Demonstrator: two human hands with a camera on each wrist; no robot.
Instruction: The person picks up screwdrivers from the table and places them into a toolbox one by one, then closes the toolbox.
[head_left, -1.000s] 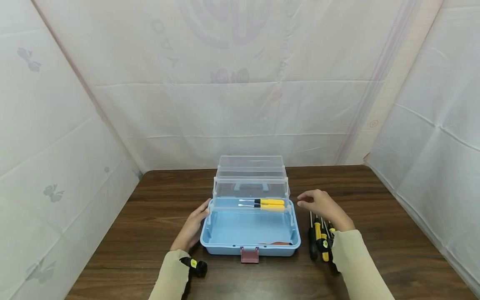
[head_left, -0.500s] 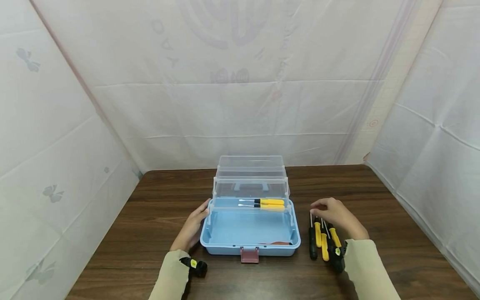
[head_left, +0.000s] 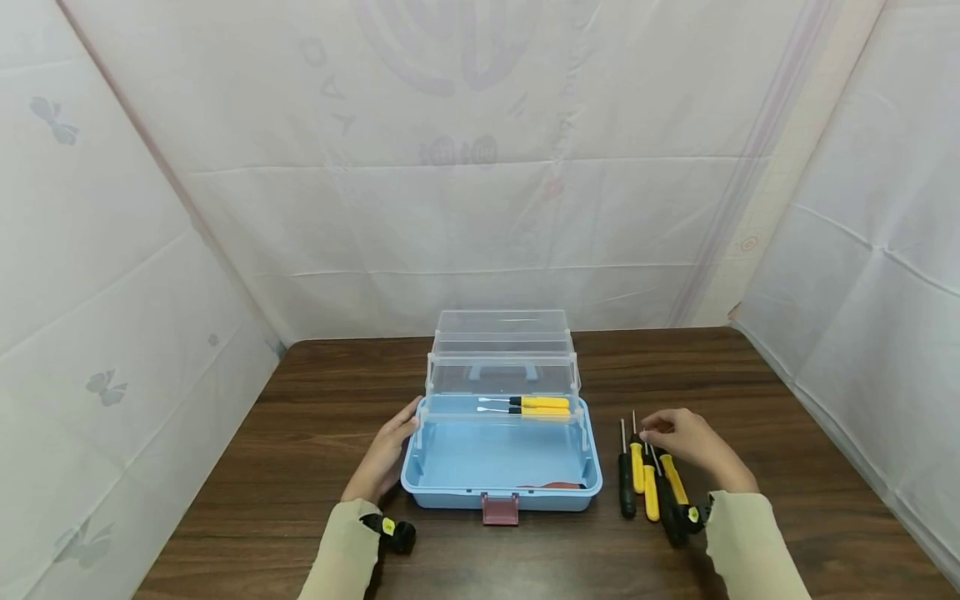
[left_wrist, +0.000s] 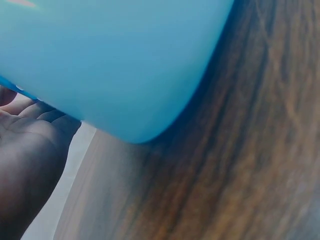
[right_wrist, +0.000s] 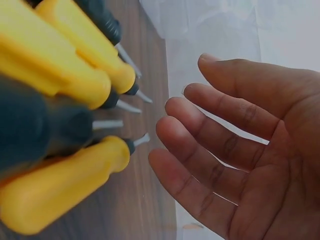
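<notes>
Right hand hovers by five screwdrivers

The screwdrivers lie on the tabletop, just right of the blue toolbox. The right hand's grip is slack, holding nothing, near the metal shafts. The left hand rests against the toolbox's left side, fingers extended.
</notes>
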